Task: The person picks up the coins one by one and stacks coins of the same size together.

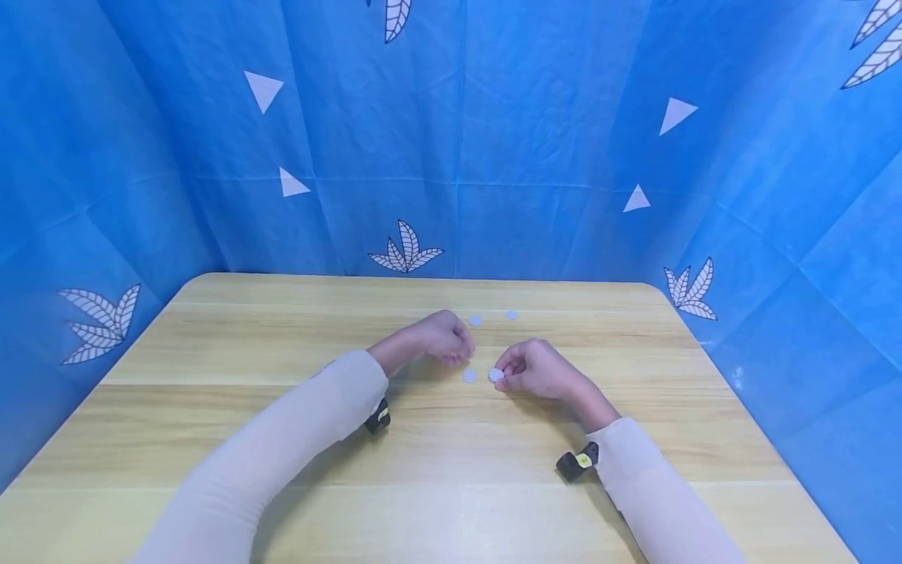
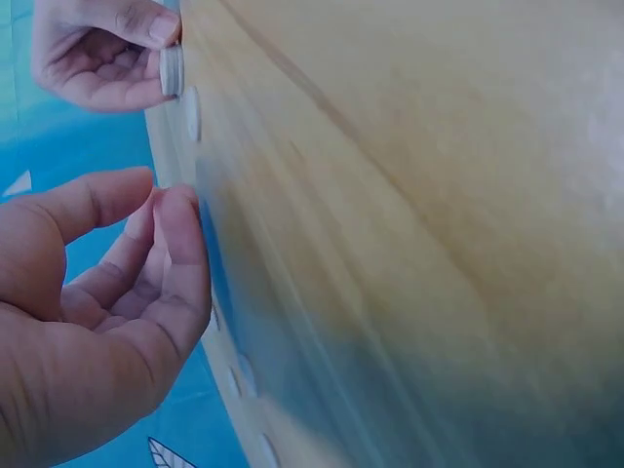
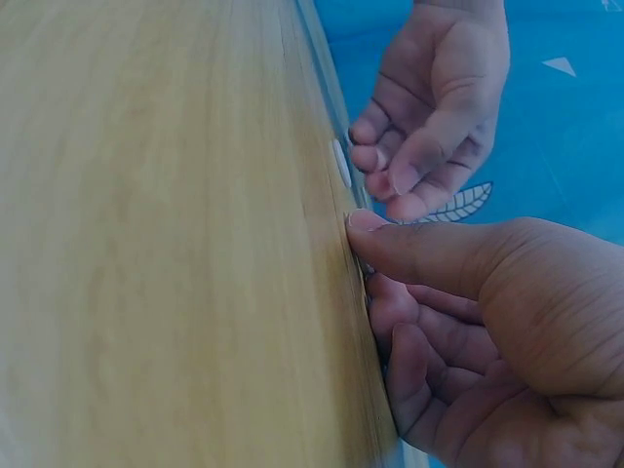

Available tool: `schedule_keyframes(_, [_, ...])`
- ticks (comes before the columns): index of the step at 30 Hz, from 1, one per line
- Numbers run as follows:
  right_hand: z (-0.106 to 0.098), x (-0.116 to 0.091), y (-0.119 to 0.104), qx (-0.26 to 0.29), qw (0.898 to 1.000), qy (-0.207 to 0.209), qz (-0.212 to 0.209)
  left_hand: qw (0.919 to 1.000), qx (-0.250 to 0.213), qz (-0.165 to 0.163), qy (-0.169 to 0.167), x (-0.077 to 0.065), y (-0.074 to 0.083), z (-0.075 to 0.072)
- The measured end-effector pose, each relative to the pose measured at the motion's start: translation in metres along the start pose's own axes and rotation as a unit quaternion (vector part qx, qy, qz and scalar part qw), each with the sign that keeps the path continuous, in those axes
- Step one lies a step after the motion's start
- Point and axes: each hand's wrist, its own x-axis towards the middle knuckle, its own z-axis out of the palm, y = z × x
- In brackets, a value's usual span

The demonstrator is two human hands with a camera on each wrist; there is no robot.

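Note:
My right hand [image 1: 539, 370] pinches a short stack of round white discs [image 1: 496, 375] between thumb and fingers, close over the wooden table. Edge-on in the left wrist view, the stack [image 2: 172, 70] shows more than one layer. A single white disc [image 1: 470, 376] lies flat just left of it, between the two hands. My left hand [image 1: 445, 338] hovers past that disc, fingers loosely curled. In the left wrist view its thumb and fingertips [image 2: 180, 200] come near each other, with nothing visible between them. The right thumb hides the stack in the right wrist view.
Two more white discs [image 1: 475, 320] [image 1: 511, 315] lie farther back on the wooden table [image 1: 451, 486]. A blue patterned curtain [image 1: 451, 141] hangs behind the table and along both sides. Each wrist wears a small black camera [image 1: 574, 465].

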Motion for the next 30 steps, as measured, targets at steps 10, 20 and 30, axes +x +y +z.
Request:
schedule_keyframes(10, [0.0,-0.001,-0.002,-0.001,1.0,0.001,0.005,0.9973,-0.039,0.022,0.059,0.017,-0.006,-0.009])
schedule_keyframes(20, [0.001,0.0,-0.001,-0.006,1.0,0.002,0.004,0.9946,-0.031,0.019,0.097,0.034,-0.008,-0.013])
schedule_keyframes(30, [0.001,0.002,0.002,-0.009,1.0,0.002,0.0,0.9916,0.008,0.014,0.128,0.049,-0.007,-0.011])
